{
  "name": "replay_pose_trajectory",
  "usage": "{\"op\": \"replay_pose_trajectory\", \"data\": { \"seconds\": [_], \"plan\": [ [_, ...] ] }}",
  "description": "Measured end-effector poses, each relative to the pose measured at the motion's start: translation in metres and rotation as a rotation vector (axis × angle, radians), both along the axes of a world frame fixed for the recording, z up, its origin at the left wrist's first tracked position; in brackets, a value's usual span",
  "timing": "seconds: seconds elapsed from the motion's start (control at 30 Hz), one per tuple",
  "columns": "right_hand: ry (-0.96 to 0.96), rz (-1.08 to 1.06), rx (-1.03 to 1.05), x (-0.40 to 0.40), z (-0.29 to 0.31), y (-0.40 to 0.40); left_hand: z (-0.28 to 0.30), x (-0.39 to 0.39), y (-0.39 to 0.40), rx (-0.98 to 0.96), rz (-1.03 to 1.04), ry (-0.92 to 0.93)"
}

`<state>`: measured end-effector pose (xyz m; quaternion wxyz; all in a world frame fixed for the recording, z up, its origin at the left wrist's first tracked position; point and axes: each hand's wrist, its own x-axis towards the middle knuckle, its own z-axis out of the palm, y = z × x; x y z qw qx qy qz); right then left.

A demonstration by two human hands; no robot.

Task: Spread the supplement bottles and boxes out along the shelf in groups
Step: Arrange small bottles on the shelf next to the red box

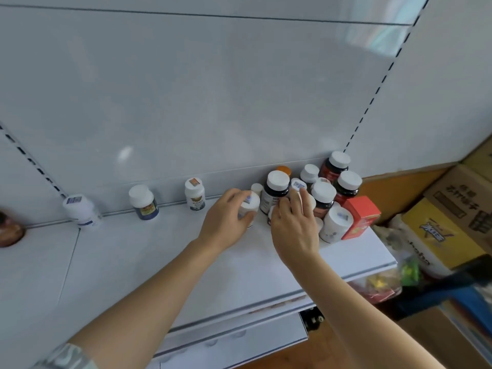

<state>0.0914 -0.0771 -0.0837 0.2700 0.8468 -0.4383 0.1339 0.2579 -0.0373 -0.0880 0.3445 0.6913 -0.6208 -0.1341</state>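
Head view, left hand (226,222) gripping white bottle (249,207), right hand (294,227) beside it

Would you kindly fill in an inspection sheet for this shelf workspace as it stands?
Surface: white shelf, bare at the front.
Job's things: spaced bottles along the back, white bottle, blue-label bottle, white eagle-label bottle; crowded cluster at the right end with a red box.
Clutter: brown item at the far left edge, unclear.
Grippers: left hand grips a white bottle; right hand reaches into the cluster, grasp unclear.
Cables: nothing seen.
Surroundings: cardboard boxes stacked to the right.
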Motion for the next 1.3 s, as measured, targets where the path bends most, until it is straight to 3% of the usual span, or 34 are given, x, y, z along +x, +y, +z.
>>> {"op": "replay_pose_trajectory", "data": {
  "seconds": [0.17, 0.5, 0.63, 0.87, 1.2, 1.3],
  "plan": [
    [0.059, -0.001, -0.006, 0.015, -0.001, 0.003, -0.003, 0.014, 0.008, 0.013, -0.02, 0.01],
    [-0.054, 0.288, -0.007, 0.009, -0.011, -0.003, -0.009, 0.031, 0.017, -0.04, -0.078, 0.048],
    [-0.329, 0.448, 0.235, 0.012, -0.001, 0.006, -0.007, 0.038, 0.019, -0.057, -0.078, 0.08],
    [-0.919, 0.301, 0.708, 0.034, 0.032, 0.039, 0.002, 0.056, 0.03, -0.096, -0.124, 0.24],
    [-1.407, 0.261, 1.135, 0.055, 0.059, 0.052, 0.031, 0.062, 0.053, -0.107, 0.016, 0.643],
    [-1.435, 0.281, 1.152, 0.059, 0.062, 0.05, 0.039, 0.058, 0.058, -0.136, 0.078, 0.706]
  ]
}}
